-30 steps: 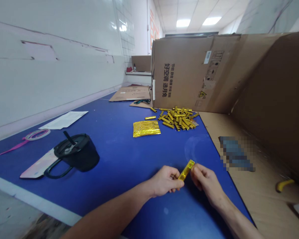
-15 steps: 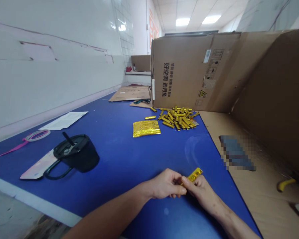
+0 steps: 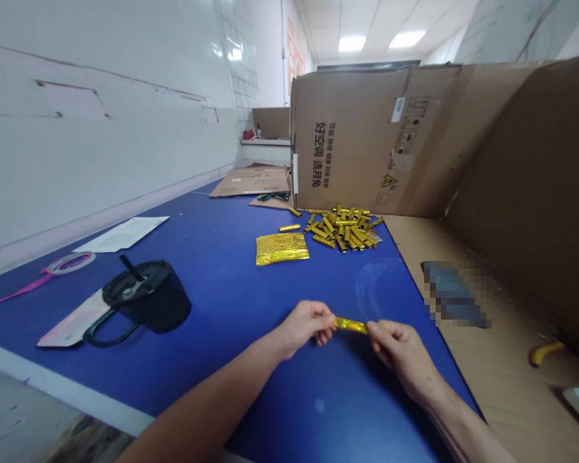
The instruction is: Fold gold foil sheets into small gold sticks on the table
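Observation:
A narrow gold foil strip [image 3: 350, 325] stretches between my two hands above the blue table [image 3: 222, 283]. Its left end is pinched in the fingers of my left hand [image 3: 311, 323]. At the other end, the thumb and fingers of my right hand [image 3: 398, 347] are closed on it. Beyond the hands lies a flat sheet or stack of gold foil [image 3: 282, 249]. Behind that and to the right is a loose pile of small rolled gold tubes [image 3: 345, 228], with one gold tube [image 3: 289, 227] lying apart just behind the foil.
A dark lidded mug [image 3: 147, 296] stands on the left, near a pink-and-white tape roll [image 3: 72, 262] and a paper sheet [image 3: 123, 234]. Large cardboard [image 3: 361, 141] walls the back and right. A blurred dark flat item [image 3: 453, 292] lies on cardboard at right.
Both hands have risen slightly and drawn apart. The gold strip, formerly slanted and partly covered by the fingers, now lies nearly level between them.

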Demonstrator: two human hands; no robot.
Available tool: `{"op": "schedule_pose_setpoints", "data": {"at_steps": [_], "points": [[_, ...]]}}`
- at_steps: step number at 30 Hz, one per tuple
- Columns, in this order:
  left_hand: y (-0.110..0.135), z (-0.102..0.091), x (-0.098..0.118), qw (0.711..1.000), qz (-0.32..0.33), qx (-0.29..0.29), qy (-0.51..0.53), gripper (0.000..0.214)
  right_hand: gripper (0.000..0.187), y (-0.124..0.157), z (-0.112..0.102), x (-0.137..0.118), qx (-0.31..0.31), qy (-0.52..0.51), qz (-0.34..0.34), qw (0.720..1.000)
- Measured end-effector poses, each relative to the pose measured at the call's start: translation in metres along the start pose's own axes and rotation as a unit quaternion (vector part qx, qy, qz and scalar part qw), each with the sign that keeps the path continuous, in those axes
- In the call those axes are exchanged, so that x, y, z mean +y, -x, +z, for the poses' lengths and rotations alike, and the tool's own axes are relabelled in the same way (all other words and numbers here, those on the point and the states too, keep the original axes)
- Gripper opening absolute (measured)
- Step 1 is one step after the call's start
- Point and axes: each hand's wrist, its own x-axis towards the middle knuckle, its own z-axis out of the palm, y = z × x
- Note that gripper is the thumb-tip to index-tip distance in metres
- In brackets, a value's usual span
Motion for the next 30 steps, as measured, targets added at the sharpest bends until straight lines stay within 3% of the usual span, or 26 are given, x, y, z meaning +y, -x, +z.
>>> {"op": "schedule_pose_setpoints", "data": {"at_steps": [2,5,7,10,14,17,23,30], "points": [[-0.004,-0.002,-0.002,0.997,0.029,0.065,0.037,0.029,0.038,0.003,0.008,0.001,-0.073,0.016,0.023,0.997],[-0.006,0.004,-0.006,0.991,0.045,0.107,0.072,0.031,0.039,0.006,0.021,0.003,-0.17,0.052,0.038,0.983],[-0.004,0.012,-0.008,0.988,0.048,0.108,0.096,0.032,0.039,0.007,0.025,0.003,-0.163,0.056,0.022,0.985],[0.001,0.024,-0.011,0.995,0.027,0.053,0.078,0.029,0.04,0.006,0.025,0.003,-0.136,0.038,-0.008,0.99],[0.006,0.028,-0.012,0.999,0.005,0.011,0.047,0.025,0.04,0.005,0.023,0.003,-0.155,0.039,-0.009,0.987],[0.005,0.025,-0.009,0.998,0.013,0.027,0.056,0.023,0.04,0.006,0.021,0.002,-0.155,0.05,0.0,0.987],[0.001,0.012,-0.001,0.985,0.024,0.119,0.126,0.027,0.04,0.005,0.019,0.002,-0.156,0.057,0.018,0.986],[-0.001,0.005,-0.001,0.984,0.015,0.109,0.137,0.028,0.04,0.004,0.012,0.002,-0.14,0.05,0.021,0.989]]}}
